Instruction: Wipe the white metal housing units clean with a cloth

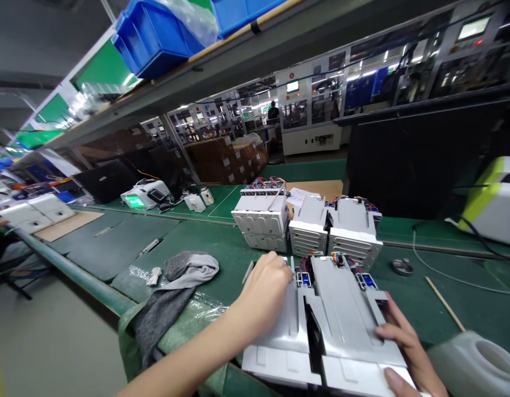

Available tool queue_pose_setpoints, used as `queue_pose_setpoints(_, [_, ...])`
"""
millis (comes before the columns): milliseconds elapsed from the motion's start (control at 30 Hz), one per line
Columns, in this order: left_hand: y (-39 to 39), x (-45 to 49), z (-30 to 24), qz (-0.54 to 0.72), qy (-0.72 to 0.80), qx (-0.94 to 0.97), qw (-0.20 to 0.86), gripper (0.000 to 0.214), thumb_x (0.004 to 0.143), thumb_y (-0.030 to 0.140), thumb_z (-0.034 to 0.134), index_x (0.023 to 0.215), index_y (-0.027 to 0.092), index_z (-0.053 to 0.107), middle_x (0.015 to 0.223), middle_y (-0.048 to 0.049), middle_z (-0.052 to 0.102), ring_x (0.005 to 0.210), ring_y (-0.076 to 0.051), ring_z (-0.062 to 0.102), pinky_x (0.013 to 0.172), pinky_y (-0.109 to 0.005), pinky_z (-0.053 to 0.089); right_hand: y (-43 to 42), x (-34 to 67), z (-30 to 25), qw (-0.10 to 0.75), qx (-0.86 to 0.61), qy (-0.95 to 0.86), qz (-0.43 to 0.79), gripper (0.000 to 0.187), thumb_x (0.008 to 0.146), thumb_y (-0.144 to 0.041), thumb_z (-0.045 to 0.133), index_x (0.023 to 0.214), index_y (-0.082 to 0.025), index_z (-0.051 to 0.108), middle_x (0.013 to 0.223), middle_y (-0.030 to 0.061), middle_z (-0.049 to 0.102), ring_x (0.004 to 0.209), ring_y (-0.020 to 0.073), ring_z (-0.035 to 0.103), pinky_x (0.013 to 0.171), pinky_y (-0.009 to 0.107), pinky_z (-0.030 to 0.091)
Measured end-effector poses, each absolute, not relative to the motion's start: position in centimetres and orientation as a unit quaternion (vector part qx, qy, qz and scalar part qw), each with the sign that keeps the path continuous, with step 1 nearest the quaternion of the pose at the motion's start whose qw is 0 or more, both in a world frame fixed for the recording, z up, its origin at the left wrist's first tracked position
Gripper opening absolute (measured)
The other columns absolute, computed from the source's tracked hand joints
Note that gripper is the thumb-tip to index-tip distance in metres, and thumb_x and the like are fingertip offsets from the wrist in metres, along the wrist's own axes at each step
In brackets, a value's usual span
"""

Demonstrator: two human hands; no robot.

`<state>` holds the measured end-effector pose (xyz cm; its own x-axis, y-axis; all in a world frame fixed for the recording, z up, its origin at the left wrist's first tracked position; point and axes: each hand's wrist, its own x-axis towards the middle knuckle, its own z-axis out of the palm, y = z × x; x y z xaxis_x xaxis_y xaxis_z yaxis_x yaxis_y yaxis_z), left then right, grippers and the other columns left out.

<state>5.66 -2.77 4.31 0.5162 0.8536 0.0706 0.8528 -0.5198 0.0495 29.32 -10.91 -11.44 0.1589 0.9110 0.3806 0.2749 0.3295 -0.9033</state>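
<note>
Two grey-and-white metal-cased units (341,314) with coloured wires and blue connectors at their far end stand side by side in front of me. My left hand (265,292) is closed at the far end of the left unit, its fingers curled down. What lies between those fingers is hidden. My right hand (409,353) grips the right unit along its right side, thumb on the near white edge and fingers on the side wall. Just behind stand more such metal units (356,231), and a similar taller one (261,218) with wires on top.
A grey cloth (176,286) lies left of my left arm. At right are a translucent plastic container (478,364), a thin stick (445,303) and a small round metal dish (402,267). A shelf with blue bins (151,41) hangs overhead. A dark panel (403,160) stands behind.
</note>
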Motion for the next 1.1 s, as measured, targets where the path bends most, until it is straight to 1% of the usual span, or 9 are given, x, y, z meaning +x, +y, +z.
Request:
queue_pose_setpoints(100, [-3.0,6.1,4.5,0.026,0.493,0.87,-0.011,0.019,0.092,0.008,0.049,0.084,0.013,0.065,0.089,-0.0083,0.062,0.089,-0.024,0.052,0.08,-0.037,0.046,-10.7,29.7,-11.5,0.564,-0.501,-0.599,0.27,0.03,0.084,-0.041,0.06,0.111,-0.029,0.059,0.16,0.0021,0.027,0.141,0.039,0.033,0.101,0.047,0.045])
queue_pose_setpoints(200, [-3.3,6.3,4.5,0.019,0.494,0.869,-0.017,0.013,0.09,0.006,0.053,0.09,0.012,0.065,0.094,-0.0079,0.061,0.091,-0.023,0.052,0.082,-0.036,0.046,-10.8,29.1,-10.9,0.575,-0.507,-0.585,0.265,0.029,0.085,-0.043,0.056,0.109,-0.026,0.06,0.159,0.0039,0.029,0.141,0.0389,0.034,0.102,0.048,0.044])
queue_pose_setpoints(300, [-2.4,6.4,4.5,0.013,0.493,0.869,-0.029,0.018,0.092,0.005,0.048,0.09,0.012,0.065,0.092,-0.0079,0.06,0.091,-0.024,0.051,0.083,-0.038,0.046,-11.0,28.1,-10.0,0.59,-0.515,-0.565,0.259,0.028,0.087,-0.044,0.052,0.108,-0.027,0.059,0.159,0.0033,0.028,0.142,0.0377,0.031,0.106,0.048,0.04])
queue_pose_setpoints(400, [-2.2,6.2,4.3,0.012,0.492,0.87,-0.036,0.023,0.092,0.004,0.043,0.088,0.012,0.064,0.091,-0.0091,0.06,0.091,-0.025,0.05,0.082,-0.04,0.046,-11.1,27.6,-9.6,0.595,-0.519,-0.554,0.263,0.028,0.087,-0.045,0.053,0.108,-0.028,0.059,0.158,0.0034,0.031,0.142,0.0371,0.032,0.106,0.048,0.041])
queue_pose_setpoints(567, [-4.4,5.2,3.6,0.051,0.472,0.88,0.001,0.021,0.09,0.002,0.047,0.093,0.015,0.063,0.092,-0.0055,0.058,0.089,-0.021,0.051,0.078,-0.033,0.046,-10.9,28.3,-9.9,0.601,-0.51,-0.553,0.27,0.028,0.085,-0.047,0.056,0.104,-0.028,0.062,0.157,0.0024,0.033,0.139,0.0379,0.036,0.104,0.047,0.043])
queue_pose_setpoints(700, [-2.5,5.2,3.7,0.058,0.478,0.876,0.011,0.023,0.093,0.006,0.044,0.085,0.015,0.063,0.087,-0.0055,0.058,0.087,-0.021,0.05,0.077,-0.034,0.045,-10.8,28.7,-10.1,0.588,-0.513,-0.559,0.281,0.031,0.082,-0.049,0.06,0.104,-0.029,0.064,0.156,0.003,0.036,0.138,0.0393,0.039,0.102,0.049,0.045])
queue_pose_setpoints(833, [-2.1,5.4,3.7,0.063,0.488,0.87,0.011,0.024,0.094,0.007,0.043,0.086,0.015,0.064,0.088,-0.0063,0.058,0.089,-0.022,0.05,0.08,-0.035,0.046,-11.2,27.9,-9.9,0.605,-0.527,-0.52,0.293,0.031,0.084,-0.051,0.056,0.105,-0.028,0.061,0.157,0.0041,0.032,0.142,0.0392,0.03,0.109,0.052,0.036])
queue_pose_setpoints(1000, [-3.9,5.3,3.6,0.059,0.501,0.863,0.024,0.021,0.092,0.004,0.045,0.092,0.014,0.064,0.091,-0.0066,0.058,0.09,-0.022,0.05,0.08,-0.036,0.046,-11.6,26.9,-8.9,0.6,-0.525,-0.51,0.324,0.027,0.088,-0.048,0.051,0.108,-0.03,0.056,0.16,0.0008,0.024,0.146,0.0357,0.021,0.115,0.053,0.024])
queue_pose_setpoints(1100, [-3.0,5.8,3.8,0.053,0.501,0.864,0.025,0.023,0.093,0.005,0.044,0.088,0.013,0.065,0.091,-0.0086,0.059,0.092,-0.025,0.05,0.083,-0.04,0.045,-11.6,27.0,-8.8,0.601,-0.519,-0.502,0.342,0.026,0.089,-0.047,0.049,0.11,-0.031,0.053,0.161,-0.0005,0.021,0.147,0.0338,0.018,0.114,0.053,0.022])
